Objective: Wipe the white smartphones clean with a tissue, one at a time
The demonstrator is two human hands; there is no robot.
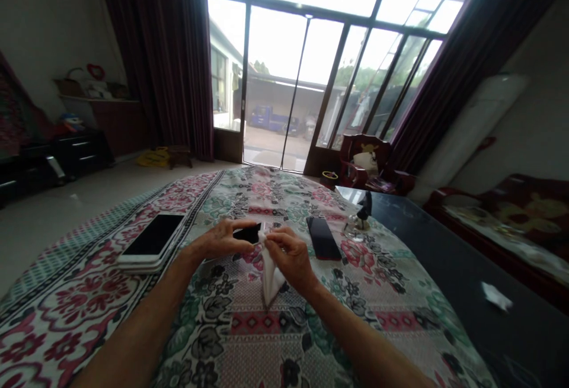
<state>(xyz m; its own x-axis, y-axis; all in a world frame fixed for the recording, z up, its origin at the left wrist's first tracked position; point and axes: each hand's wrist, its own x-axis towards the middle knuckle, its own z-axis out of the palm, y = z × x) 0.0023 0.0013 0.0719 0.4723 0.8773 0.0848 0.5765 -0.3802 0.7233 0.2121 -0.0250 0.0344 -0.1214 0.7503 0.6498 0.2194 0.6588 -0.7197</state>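
**Left hand (pixel 220 241) pinches 1 small black piece (pixel 248 233); right hand (pixel 291 256) grips 1 white cloth (pixel 270 278), over the flowered tablecloth (pixel 249 340).**
The piece's long axis runs left-right; the cloth tapers toward the near edge. 2 phones lie flat: white-rimmed phone (pixel 153 239) left, dark phone (pixel 323 237) right.

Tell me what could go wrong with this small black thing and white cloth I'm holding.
The small black object is only pinched at the fingertips of the left hand, so it might slip onto the floral tablecloth. The white cloth hanging from the right hand could drag against the dark phone lying close by.
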